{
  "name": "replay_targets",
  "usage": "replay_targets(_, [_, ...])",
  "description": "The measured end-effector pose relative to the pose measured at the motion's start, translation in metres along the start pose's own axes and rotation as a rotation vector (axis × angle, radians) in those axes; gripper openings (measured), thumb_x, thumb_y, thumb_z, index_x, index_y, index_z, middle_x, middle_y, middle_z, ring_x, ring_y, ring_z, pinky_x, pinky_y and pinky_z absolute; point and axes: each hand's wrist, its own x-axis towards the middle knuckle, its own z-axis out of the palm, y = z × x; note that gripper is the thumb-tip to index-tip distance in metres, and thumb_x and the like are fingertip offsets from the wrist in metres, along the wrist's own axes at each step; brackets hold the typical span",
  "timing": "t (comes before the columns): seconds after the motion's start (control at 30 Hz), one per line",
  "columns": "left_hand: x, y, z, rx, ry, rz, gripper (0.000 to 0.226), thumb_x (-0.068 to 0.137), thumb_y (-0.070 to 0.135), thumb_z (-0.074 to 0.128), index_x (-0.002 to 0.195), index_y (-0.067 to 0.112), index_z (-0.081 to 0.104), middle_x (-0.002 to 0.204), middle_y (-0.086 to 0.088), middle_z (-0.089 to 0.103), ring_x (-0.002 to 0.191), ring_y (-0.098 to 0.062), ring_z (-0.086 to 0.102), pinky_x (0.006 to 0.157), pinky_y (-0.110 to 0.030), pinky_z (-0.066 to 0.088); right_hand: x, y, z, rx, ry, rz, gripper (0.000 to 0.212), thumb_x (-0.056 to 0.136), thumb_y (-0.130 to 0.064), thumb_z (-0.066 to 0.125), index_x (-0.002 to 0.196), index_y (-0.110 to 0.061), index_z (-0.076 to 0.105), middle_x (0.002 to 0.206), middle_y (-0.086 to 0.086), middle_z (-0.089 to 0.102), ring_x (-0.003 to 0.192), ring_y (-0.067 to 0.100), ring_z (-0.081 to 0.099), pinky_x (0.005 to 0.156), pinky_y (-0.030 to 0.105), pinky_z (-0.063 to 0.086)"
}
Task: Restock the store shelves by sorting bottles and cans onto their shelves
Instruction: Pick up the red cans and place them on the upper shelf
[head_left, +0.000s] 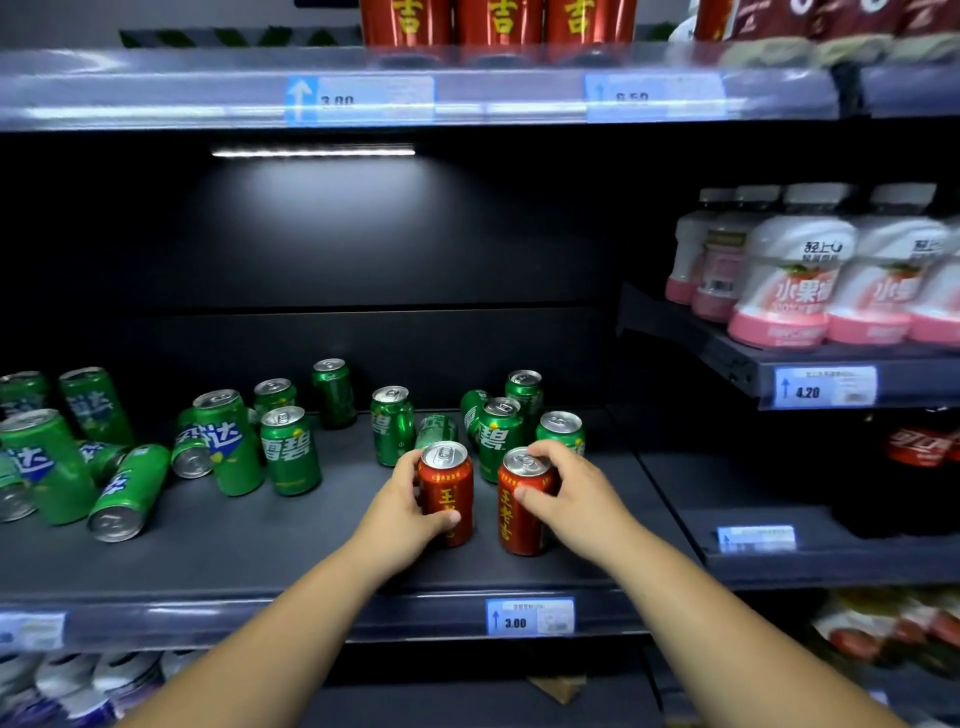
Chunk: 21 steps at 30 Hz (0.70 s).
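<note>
Two red cans with yellow lettering stand upright on the dark middle shelf (260, 551). My left hand (402, 501) wraps the left red can (448, 486) from its left side, thumb across the front. My right hand (569, 488) grips the right red can (522, 512) from the right, fingers over its top rim. Just behind them stands a cluster of upright green cans (498, 434). More green cans (288, 449) spread across the shelf's left part, some upright, some lying on their sides (127, 493).
The shelf above holds a row of red cans (498, 21) behind a price rail (358, 98). To the right, white-and-pink bottles (795, 275) stand on a higher shelf, dark cola bottles (919, 467) below them. A price tag (530, 617) marks the front edge.
</note>
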Motion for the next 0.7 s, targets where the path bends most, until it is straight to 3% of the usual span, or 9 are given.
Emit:
replay_targets(0.1, [0.004, -0.001, 0.001, -0.009, -0.002, -0.013, 0.084, 0.072, 0.015, 0.087, 0.133, 0.039, 0.035, 0.119, 0.014, 0.060, 0.113, -0.010, 0.058, 0.099, -0.031, 0.047, -0.007, 0.007, 0.008, 0.012, -0.007, 0.010, 0.068, 0.076, -0.035, 0.082, 0.133, -0.042, 0.045, 0.128, -0.013, 0.047, 0.117, 0.009, 0.047, 0.097, 0.026, 0.041])
replay_targets(0.17, [0.005, -0.001, 0.000, -0.031, 0.004, -0.015, 0.082, 0.069, 0.015, 0.088, 0.131, 0.038, 0.039, 0.122, 0.011, 0.063, 0.114, -0.013, 0.061, 0.103, -0.040, 0.049, -0.007, 0.007, 0.010, 0.053, 0.025, 0.039, 0.068, 0.074, -0.032, 0.083, 0.128, -0.048, 0.044, 0.129, -0.012, 0.052, 0.115, 0.010, 0.052, 0.098, 0.031, 0.047])
replay_targets(0.27, [0.001, 0.006, -0.009, -0.072, 0.014, 0.009, 0.079, 0.069, 0.014, 0.089, 0.131, 0.034, 0.044, 0.121, 0.007, 0.064, 0.110, -0.011, 0.063, 0.094, -0.039, 0.052, -0.002, 0.000, 0.007, 0.180, 0.040, 0.072, 0.076, 0.068, -0.027, 0.087, 0.125, -0.049, 0.040, 0.133, -0.003, 0.059, 0.114, 0.014, 0.059, 0.101, 0.039, 0.050])
replay_targets(0.37, [-0.003, 0.024, -0.033, -0.096, 0.046, 0.092, 0.087, 0.056, 0.030, 0.094, 0.130, 0.035, 0.048, 0.121, 0.002, 0.065, 0.108, -0.014, 0.066, 0.096, -0.042, 0.054, 0.003, -0.026, -0.007, 0.256, 0.051, 0.007, 0.082, 0.063, -0.027, 0.090, 0.125, -0.047, 0.040, 0.132, 0.002, 0.059, 0.115, 0.016, 0.060, 0.102, 0.040, 0.049])
replay_targets(0.53, [-0.016, 0.082, -0.093, -0.146, 0.083, 0.275, 0.077, 0.054, 0.026, 0.096, 0.120, 0.029, 0.057, 0.112, -0.004, 0.070, 0.097, -0.017, 0.072, 0.087, -0.037, 0.059, 0.004, -0.101, -0.043, 0.298, 0.090, -0.167, 0.072, 0.069, -0.012, 0.090, 0.122, -0.034, 0.047, 0.114, -0.007, 0.066, 0.103, 0.008, 0.064, 0.089, 0.028, 0.052])
replay_targets(0.7, [-0.035, 0.146, -0.155, -0.215, 0.153, 0.436, 0.072, 0.048, 0.044, 0.088, 0.112, 0.025, 0.062, 0.102, -0.006, 0.073, 0.089, -0.014, 0.071, 0.080, -0.030, 0.057, -0.003, -0.183, -0.079, 0.344, 0.145, -0.334, 0.063, 0.064, -0.008, 0.091, 0.110, -0.029, 0.054, 0.106, 0.007, 0.072, 0.091, 0.016, 0.069, 0.086, 0.034, 0.056])
